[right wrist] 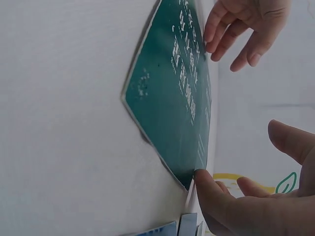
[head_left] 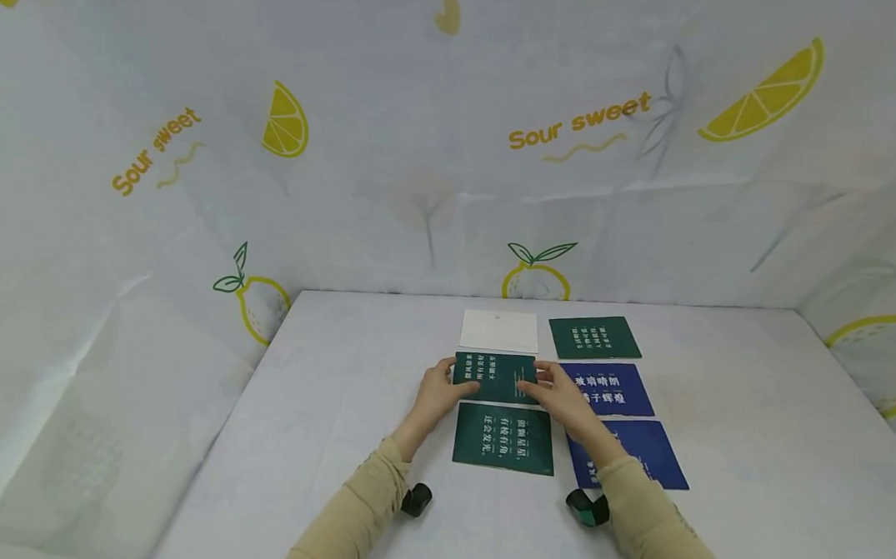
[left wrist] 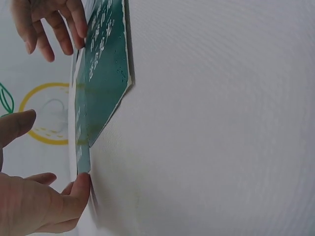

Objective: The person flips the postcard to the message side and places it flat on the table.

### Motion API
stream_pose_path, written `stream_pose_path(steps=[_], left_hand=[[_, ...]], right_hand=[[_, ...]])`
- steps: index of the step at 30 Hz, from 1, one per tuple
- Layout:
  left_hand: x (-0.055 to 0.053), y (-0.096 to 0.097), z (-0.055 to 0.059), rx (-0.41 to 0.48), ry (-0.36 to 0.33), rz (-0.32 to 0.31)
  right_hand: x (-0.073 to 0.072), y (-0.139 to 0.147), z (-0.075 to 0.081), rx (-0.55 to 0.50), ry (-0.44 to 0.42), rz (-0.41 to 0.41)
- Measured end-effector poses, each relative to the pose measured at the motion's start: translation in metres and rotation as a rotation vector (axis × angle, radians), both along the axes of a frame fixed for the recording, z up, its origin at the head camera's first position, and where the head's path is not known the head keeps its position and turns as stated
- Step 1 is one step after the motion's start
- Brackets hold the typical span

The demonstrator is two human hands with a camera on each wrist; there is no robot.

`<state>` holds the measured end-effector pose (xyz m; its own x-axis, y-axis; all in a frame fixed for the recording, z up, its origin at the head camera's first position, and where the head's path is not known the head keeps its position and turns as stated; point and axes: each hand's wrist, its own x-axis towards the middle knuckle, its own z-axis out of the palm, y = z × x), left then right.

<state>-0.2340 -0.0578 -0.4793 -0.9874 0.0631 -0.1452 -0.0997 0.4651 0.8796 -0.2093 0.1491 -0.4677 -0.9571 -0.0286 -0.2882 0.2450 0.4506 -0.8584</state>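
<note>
A dark green card (head_left: 497, 376) with white lettering lies in the middle column on the table. At its left edge is my left hand (head_left: 435, 394), fingertips right at the card's side; my right hand (head_left: 562, 398) sits likewise at the right edge. Both wrist views show the thumbs raised off the card and the fingers loosely extended, the left hand (left wrist: 44, 201) and right hand (right wrist: 251, 206) touching the edge with fingertips. Just in front lies a second green card (head_left: 503, 452). Behind the middle card is a white card (head_left: 499, 331).
To the right, a column holds a green card (head_left: 619, 339), a blue card (head_left: 634, 384) and another blue card (head_left: 662, 454), the last partly covered by the right forearm. White cloth covers the table (head_left: 332, 385); a lemon-printed sheet (head_left: 383, 174) rises behind it.
</note>
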Motion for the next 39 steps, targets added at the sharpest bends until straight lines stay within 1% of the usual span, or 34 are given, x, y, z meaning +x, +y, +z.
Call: stream_pose_path(steps=[7,13,19,22,27,32,35,39], left_hand=[[0.0001,-0.0024,-0.0017,0.085,-0.058,0.015],[-0.0011,-0.0050,-0.0038,0.120,-0.073,0.022],[-0.0041,-0.0064,-0.0060,0.192,-0.121,0.057],[-0.0050,-0.0071,-0.0060,0.215,-0.128,0.066],[-0.0059,-0.0070,-0.0069,0.279,-0.138,0.097],[-0.0066,-0.0058,-0.0087,0.301,-0.105,0.130],[-0.0064,-0.0039,-0.0082,0.303,-0.071,0.142],[-0.0052,-0.0019,-0.0058,0.284,-0.020,0.147]], right_hand=[[0.0017,0.0019,0.0015,-0.018,0.006,-0.004],[0.0000,0.0036,0.0011,-0.017,-0.011,-0.015],[-0.0009,0.0054,-0.0013,-0.002,-0.021,-0.014],[-0.0014,0.0061,-0.0019,-0.006,-0.024,-0.009],[-0.0022,0.0058,-0.0002,-0.044,-0.015,-0.020],[-0.0018,0.0049,0.0020,-0.057,0.017,-0.046],[-0.0015,0.0044,0.0029,-0.053,0.039,-0.065],[-0.0014,0.0039,0.0024,-0.033,0.065,-0.085]])
